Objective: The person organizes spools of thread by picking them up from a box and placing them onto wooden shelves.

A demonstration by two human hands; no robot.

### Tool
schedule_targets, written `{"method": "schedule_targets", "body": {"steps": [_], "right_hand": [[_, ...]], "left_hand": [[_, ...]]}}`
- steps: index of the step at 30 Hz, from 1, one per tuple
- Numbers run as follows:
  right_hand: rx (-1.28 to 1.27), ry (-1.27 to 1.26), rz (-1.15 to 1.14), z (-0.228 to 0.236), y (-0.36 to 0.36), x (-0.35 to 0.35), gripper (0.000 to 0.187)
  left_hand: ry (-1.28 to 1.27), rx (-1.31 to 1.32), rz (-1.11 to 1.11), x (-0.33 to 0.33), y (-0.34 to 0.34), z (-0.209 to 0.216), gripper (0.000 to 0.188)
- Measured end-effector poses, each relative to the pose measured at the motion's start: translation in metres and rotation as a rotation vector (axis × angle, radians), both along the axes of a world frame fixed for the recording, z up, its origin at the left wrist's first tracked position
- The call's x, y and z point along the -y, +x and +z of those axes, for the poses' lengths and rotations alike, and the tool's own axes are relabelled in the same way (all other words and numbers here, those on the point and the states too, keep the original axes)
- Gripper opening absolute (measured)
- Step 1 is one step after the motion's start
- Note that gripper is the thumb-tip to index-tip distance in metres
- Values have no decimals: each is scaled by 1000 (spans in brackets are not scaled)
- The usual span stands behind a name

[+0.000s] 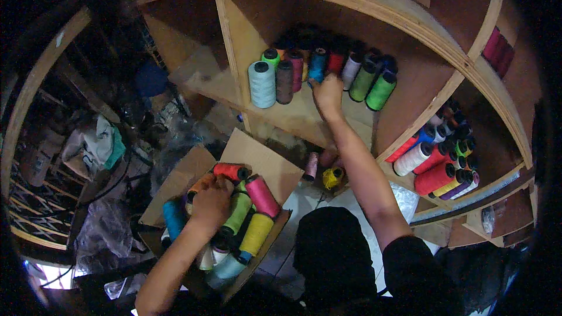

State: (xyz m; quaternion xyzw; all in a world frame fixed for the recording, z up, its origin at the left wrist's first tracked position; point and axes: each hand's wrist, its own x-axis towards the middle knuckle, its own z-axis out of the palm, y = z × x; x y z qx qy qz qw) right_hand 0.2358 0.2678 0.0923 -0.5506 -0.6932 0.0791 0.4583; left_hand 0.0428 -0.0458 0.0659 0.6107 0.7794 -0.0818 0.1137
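Observation:
At lower left, my left hand (212, 202) reaches into an open cardboard box (266, 152), its fingers closed round an orange thread spool (201, 185). About it lie a red-orange spool (230, 171), a pink spool (262, 195), a lime green spool (237, 212), a yellow spool (256, 233) and a blue spool (174, 218). My right hand (328, 96) is stretched up to a wooden shelf, closed at the front of a row of upright spools. It covers the lower parts of a teal spool (317, 63) and a red spool (335, 61); which one it grips is partly hidden.
A pale blue spool (261, 85) and a brown spool (284, 82) stand left of my right hand, green spools (381, 90) right. The lower right compartment holds stacked spools (433, 178). Below the shelf lies a yellow bundle (332, 178). Crumpled plastic (108, 228) lies left.

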Motion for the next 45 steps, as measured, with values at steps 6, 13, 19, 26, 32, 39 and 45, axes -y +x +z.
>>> {"method": "schedule_targets", "body": {"steps": [6, 13, 19, 26, 32, 39, 45], "right_hand": [[67, 66, 4, 8, 18, 21, 34], [-51, -763, 1027, 39, -2, 155, 47], [-140, -465, 1081, 36, -2, 175, 64], [-530, -547, 925, 51, 30, 168, 60], [-360, -64, 287, 75, 41, 110, 54], [-64, -3, -46, 56, 35, 34, 57], [-10, 69, -78, 35, 39, 17, 56]], "left_hand": [[45, 99, -29, -12, -2, 24, 69], [388, 1306, 387, -13, -10, 106, 55], [646, 1561, 349, -26, 27, 115, 51], [347, 1425, 162, -32, 32, 99, 56], [-51, 303, -151, -27, 36, 63, 61], [-165, 231, -150, -6, 23, 4, 60], [-88, 294, -162, -10, 22, 19, 71]]}}
